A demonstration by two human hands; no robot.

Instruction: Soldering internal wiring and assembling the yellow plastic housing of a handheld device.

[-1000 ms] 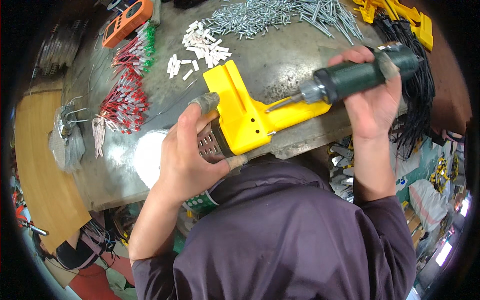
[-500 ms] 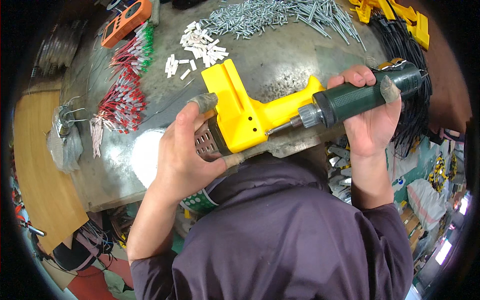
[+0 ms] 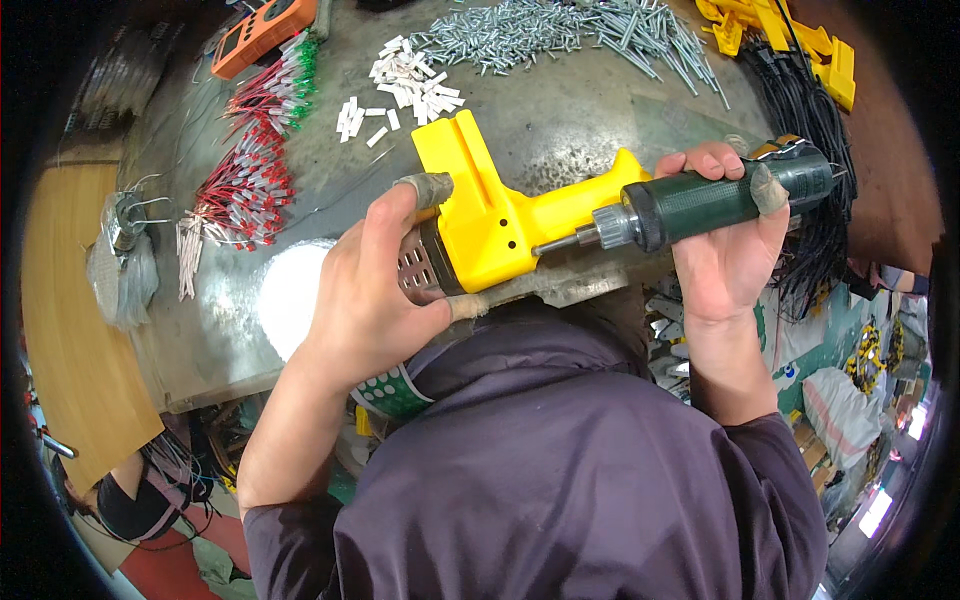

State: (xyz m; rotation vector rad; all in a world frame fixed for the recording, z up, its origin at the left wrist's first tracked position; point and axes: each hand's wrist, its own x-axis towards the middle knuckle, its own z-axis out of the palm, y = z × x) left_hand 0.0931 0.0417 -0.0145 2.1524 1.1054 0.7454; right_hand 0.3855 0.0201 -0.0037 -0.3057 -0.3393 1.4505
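A yellow plastic tool housing with a handle (image 3: 490,215) is held over the near edge of the workbench. My left hand (image 3: 375,285) is closed round its left end, where a slotted metal part (image 3: 420,266) shows. Tape wraps the thumb and a fingertip. In my right hand (image 3: 730,250) lies a dark green electric screwdriver (image 3: 710,205), its fingers wrapped round the body. The screwdriver's bit (image 3: 556,245) points left, its tip at the housing's lower edge near two small dark holes. Whether a screw sits at the tip I cannot tell.
Beyond my hands lie a heap of screws (image 3: 500,38), white sleeves (image 3: 415,85) and red and green wired lamps (image 3: 248,180). An orange meter (image 3: 262,38) stands far left. Black cables (image 3: 790,100) and yellow housings (image 3: 830,60) are at the right. A wooden board (image 3: 75,320) lies left.
The screwdriver has tilted to a slightly flatter angle, its tip still at the housing. Both hands keep their holds. The whole view has shifted a little.
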